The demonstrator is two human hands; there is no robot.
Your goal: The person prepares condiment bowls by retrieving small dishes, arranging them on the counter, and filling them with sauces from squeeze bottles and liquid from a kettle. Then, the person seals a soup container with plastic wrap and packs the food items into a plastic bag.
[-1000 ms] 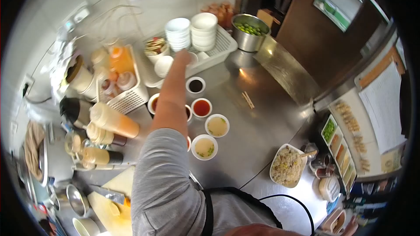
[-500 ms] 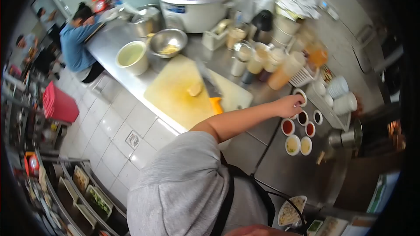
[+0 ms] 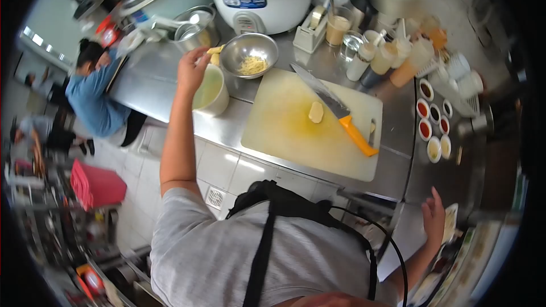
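On the steel counter, the left hand pinches a yellow piece above the tub. The right hand hangs open by the plate. Tiled floor lies below.

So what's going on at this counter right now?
A person stands at a steel counter. Their left hand is up over a white tub of pale liquid, pinching a yellowish piece beside a metal bowl of shreds. Their right hand is spread open low by the counter's edge, holding nothing. On the cutting board lie an orange-handled knife and a pale slice. Small sauce dishes sit in rows further right.
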